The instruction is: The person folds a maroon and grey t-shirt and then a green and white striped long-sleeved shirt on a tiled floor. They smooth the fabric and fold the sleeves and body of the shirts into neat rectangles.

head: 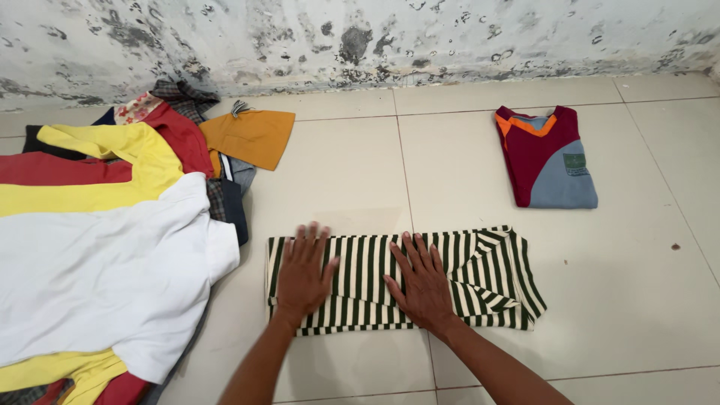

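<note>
Hands, left point(304, 274) and right point(421, 281), fingers spread, grip apparently empty, flat on folded striped shirt point(487, 281).

green-striped shirt point(450, 277), white garment point(105, 277), maroon-grey shirt point(544, 157)

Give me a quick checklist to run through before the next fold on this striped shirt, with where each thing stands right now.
1. Both hands flat on the striped shirt: ok, left hand and right hand press on it with fingers spread.
2. Shirt folded into a flat band: ok.
3. Collar end neat: not ok, the right end is bunched with overlapping layers.
4. Floor beside the shirt free for folding: ok.
5. Folded maroon and grey shirt apart from the work: ok.
6. Pile of clothes apart from the shirt: ok, but the gap is narrow.
</note>
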